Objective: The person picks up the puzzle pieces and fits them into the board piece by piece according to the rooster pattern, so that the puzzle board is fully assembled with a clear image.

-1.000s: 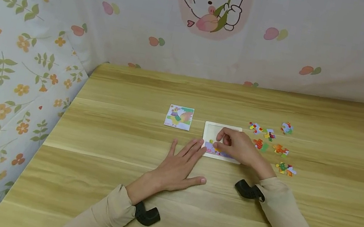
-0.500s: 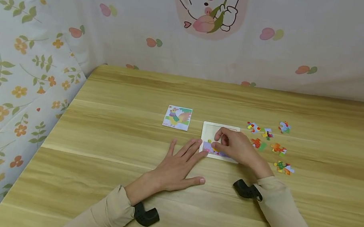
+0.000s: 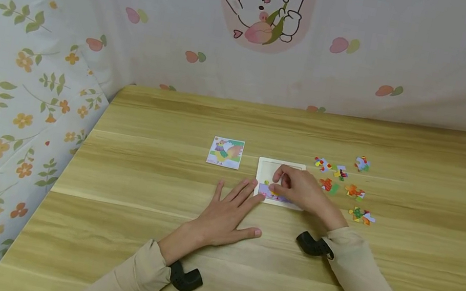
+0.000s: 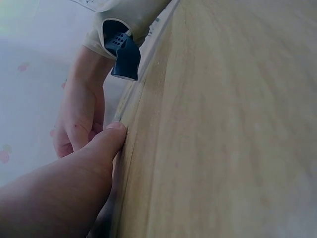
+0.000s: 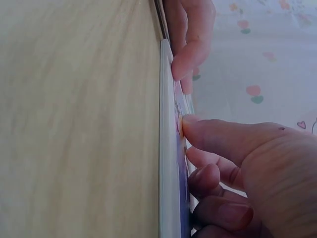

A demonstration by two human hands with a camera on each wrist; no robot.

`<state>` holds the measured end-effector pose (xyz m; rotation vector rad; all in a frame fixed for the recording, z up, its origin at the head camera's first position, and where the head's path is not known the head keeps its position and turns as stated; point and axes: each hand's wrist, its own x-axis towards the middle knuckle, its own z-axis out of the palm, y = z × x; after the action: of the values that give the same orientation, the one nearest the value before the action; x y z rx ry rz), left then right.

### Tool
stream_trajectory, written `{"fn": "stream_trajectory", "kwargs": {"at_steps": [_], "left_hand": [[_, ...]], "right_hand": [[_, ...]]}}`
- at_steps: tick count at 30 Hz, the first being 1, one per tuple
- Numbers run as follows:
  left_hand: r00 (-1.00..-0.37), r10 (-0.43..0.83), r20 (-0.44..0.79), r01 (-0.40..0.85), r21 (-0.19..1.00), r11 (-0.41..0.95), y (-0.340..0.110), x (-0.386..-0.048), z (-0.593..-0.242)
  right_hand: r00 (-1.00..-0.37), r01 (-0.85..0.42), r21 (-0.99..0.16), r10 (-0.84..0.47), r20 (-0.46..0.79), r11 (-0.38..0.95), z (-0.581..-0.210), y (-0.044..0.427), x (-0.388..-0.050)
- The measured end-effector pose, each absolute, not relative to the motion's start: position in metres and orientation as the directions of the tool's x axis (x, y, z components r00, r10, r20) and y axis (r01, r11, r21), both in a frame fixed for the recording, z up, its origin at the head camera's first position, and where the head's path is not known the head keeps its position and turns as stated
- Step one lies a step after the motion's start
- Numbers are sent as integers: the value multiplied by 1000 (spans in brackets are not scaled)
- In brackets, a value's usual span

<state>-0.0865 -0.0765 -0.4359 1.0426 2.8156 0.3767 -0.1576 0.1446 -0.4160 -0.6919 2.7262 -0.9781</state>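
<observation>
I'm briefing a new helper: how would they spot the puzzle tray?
On the table, find the right hand. Beneath it lies the puzzle tray; unlike the nearby picture card, it has a thick pale border and a partly bare inside.

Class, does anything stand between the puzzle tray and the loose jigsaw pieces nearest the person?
Yes: the right hand lies across the direct path from those loose jigsaw pieces to the puzzle tray, and covers part of the tray.
</observation>
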Motion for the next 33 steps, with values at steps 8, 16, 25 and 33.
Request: {"fn": "stream_trajectory", "kwargs": {"at_steps": [8,16,25,33], "left_hand": [[-759,651,-16,617,299,728,-74,-87,-434],[-753,658,0,625,314,715,-77,-85,-433],[-758,652,18,630,282,724,-79,-82,-436],[-760,650,12,626,280,728,-76,-84,-436]], "right_hand": [[-903,-300,-647,-427,-43,701,-412,142,-156],[-912,-269,-676,-407,-50,686,-410,135,-154],[-893,-324,-679,-451,-12,659,-412,137,-152],[-857,-399,-701,-511,57,591,-415,141,-156]]}}
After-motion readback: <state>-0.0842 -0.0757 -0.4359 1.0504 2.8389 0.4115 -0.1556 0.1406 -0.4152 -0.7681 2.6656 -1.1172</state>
